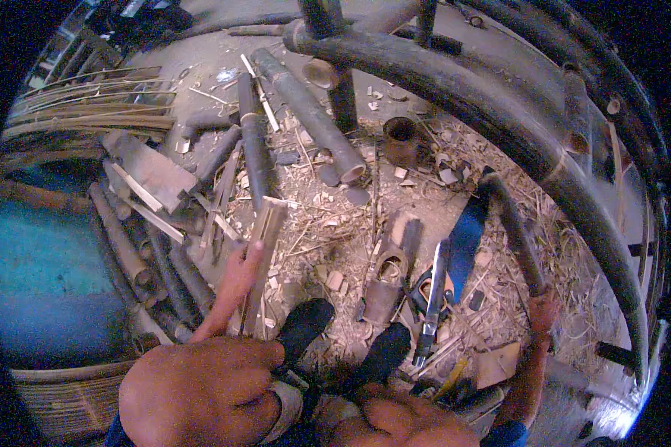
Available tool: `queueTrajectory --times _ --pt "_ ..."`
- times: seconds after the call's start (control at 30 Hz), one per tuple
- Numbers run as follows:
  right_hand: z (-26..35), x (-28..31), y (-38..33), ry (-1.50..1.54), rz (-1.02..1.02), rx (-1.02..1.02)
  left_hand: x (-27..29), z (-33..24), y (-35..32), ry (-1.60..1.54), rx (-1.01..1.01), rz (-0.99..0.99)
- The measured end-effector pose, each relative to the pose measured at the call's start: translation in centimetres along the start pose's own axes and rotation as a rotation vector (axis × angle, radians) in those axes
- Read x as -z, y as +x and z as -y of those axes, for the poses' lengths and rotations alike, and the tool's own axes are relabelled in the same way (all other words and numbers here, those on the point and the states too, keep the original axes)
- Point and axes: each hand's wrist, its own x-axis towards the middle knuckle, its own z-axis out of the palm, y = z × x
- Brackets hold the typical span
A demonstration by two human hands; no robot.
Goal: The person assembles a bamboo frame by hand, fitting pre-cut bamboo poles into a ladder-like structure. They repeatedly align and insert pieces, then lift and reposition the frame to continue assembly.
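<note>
My left hand (244, 264) is closed on the side of a split bamboo piece (267, 237), which stands slanted up from the floor beside my left foot. On the right, my right hand (543, 311) grips the lower end of an adze-like tool's dark handle (516, 223). From the far end of that handle a broad bluish blade (466, 242) angles back toward my feet. Between my hands lie a short bamboo section (385, 287) with an open end and a long narrow metal tool (434, 298) with a shiny face.
Wood chips and shavings (320, 223) cover the floor. Bamboo poles (313, 115) lie ahead, with more (130, 249) stacked at left near a blue surface (52, 283). A large bamboo frame pole (455, 86) arches across the right. A round dark pot-like piece (401, 141) stands ahead.
</note>
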Motion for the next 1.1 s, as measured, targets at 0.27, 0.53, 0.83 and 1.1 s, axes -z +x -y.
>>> queueTrajectory --times 0.27,0.53,0.83,1.1 --pt "9.7 11.2 -8.8 0.537 0.294 0.156 1.0 4.0 3.0 -0.313 0.039 0.033" --pt "26.7 18.4 -13.0 0.507 0.549 0.520 4.7 3.2 4.4 -0.648 -0.016 -0.042" --pt "46.1 15.7 -8.3 0.384 0.393 1.010 6.6 1.3 4.8 0.081 -0.660 -0.488" --pt "48.4 18.4 -12.8 1.371 1.054 0.662 0.5 -7.9 -0.1 -1.343 0.210 0.423"
